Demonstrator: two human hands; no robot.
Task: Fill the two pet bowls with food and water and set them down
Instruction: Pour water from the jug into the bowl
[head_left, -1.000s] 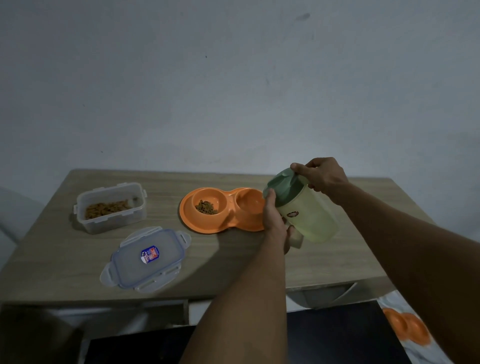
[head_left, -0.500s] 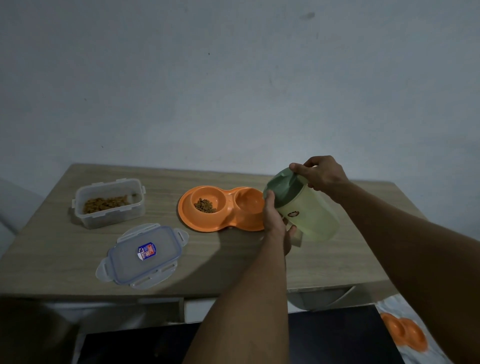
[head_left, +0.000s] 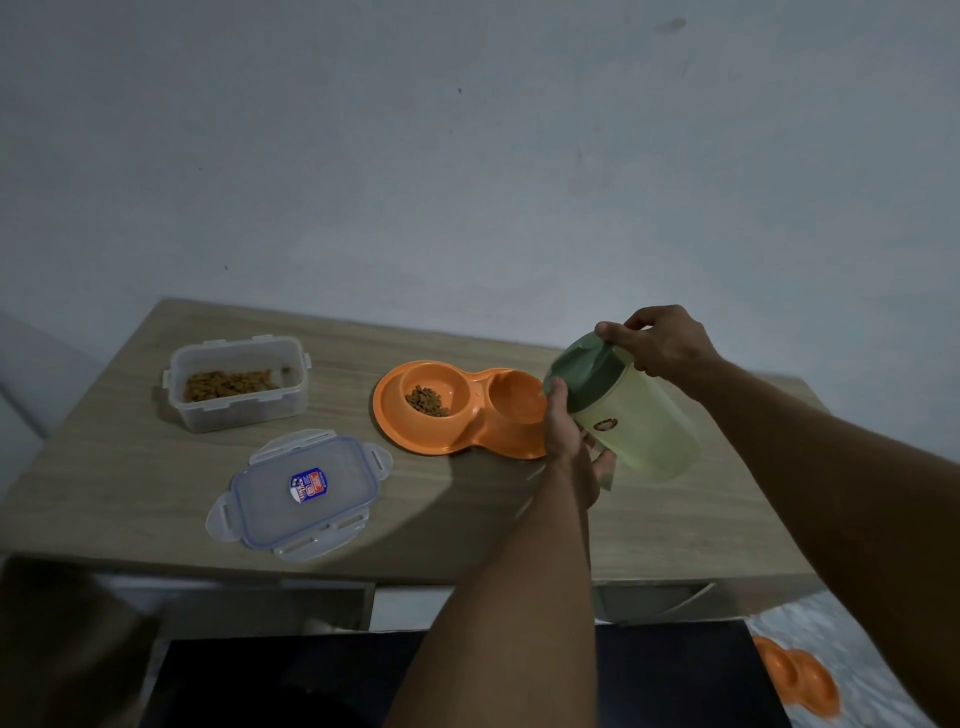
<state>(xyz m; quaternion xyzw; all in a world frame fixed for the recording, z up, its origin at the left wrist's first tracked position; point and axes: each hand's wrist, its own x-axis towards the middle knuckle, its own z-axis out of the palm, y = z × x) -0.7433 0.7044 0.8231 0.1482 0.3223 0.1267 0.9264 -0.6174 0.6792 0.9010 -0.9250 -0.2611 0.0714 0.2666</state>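
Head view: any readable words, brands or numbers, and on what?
No text can be read.
Blue, red and white sticker on the clear plastic lid lying on the wooden table: too blurred.
Small oval brown mark on the tilted pale green jug: too small.

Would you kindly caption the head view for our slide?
Both hands tilt a green-lidded jug toward the empty side of an orange double pet bowl; its other side holds kibble.

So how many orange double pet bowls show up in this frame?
2. One double bowl sits on the table, kibble in its left cup. A second double bowl lies on the floor at bottom right, partly cut off by the dark furniture edge.
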